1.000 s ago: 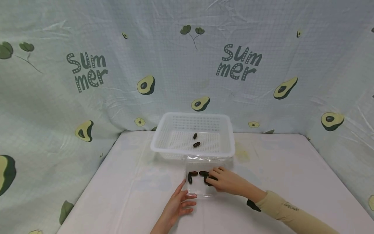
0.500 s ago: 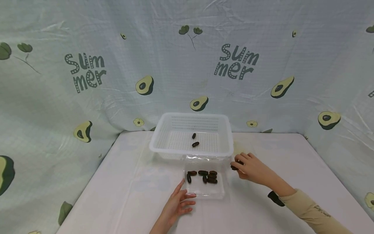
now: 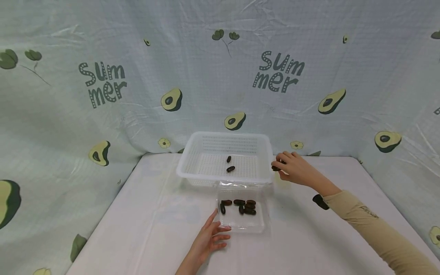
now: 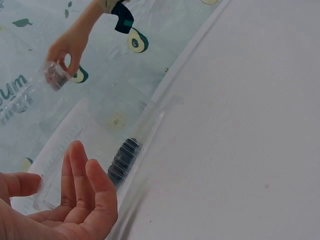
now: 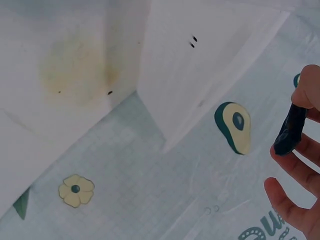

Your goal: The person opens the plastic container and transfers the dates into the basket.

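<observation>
A clear plastic box (image 3: 252, 223) stands near the table's middle with several dark brown dates (image 3: 249, 206) in it. My left hand (image 3: 205, 240) is at its near left corner, fingers loosely spread, the index fingertip at the left wall. In the left wrist view my left hand (image 4: 75, 205) shows nothing held. My right hand (image 3: 295, 170) is raised beside the right rim of the white perforated basket (image 3: 185, 156). It pinches a dark date (image 5: 291, 130) between thumb and fingers. Two dates (image 3: 230, 169) lie on the basket's floor.
A white cloth covers the table (image 3: 165, 229). Behind it and at its sides hangs a pale curtain (image 3: 206, 76) printed with avocados. The clear box's raised lid (image 3: 244, 186) leans close to the basket's front. A black band (image 3: 320, 202) hangs at the right wrist.
My right hand has lifted a date out of the clear box, moved right, then risen beside the basket's right rim. My left hand has stayed at the box.
</observation>
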A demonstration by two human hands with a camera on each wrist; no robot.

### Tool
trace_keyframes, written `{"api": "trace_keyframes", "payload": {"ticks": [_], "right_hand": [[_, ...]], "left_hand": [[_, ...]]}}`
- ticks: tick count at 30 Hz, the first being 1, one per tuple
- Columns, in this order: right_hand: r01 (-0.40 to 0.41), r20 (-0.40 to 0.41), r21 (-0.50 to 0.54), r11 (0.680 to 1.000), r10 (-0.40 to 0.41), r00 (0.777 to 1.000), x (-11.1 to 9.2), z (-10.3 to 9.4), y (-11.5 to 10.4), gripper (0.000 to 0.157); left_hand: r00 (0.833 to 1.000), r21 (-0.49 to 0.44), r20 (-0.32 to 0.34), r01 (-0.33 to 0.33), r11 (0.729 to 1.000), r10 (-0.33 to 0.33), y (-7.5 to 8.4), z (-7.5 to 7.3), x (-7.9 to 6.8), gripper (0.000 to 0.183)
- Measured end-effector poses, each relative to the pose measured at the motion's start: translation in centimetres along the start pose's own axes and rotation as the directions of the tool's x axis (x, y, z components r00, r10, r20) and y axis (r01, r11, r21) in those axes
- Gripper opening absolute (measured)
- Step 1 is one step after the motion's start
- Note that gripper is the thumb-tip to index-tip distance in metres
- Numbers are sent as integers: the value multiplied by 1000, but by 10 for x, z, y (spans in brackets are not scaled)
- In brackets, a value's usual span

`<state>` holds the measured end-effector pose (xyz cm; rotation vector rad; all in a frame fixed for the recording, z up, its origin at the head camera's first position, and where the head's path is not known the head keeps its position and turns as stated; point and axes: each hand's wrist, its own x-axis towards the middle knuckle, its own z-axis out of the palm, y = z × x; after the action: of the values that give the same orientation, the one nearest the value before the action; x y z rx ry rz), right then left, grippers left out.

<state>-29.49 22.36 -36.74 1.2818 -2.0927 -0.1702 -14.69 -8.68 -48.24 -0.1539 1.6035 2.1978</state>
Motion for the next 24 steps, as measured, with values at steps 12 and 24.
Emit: {"api": "trace_keyframes", "payload": {"ticks": [12, 24], "right_hand": [[-7, 29, -1, 1000, 7, 1000, 50, 31, 10, 25], [-10, 133, -36, 999, 14, 991, 82, 50, 19, 18]], "left_hand": [[1000, -7, 7, -2, 1000, 2, -1, 1, 0, 62], [1000, -14, 12, 20, 1000, -20, 2, -2, 1, 63]]}}
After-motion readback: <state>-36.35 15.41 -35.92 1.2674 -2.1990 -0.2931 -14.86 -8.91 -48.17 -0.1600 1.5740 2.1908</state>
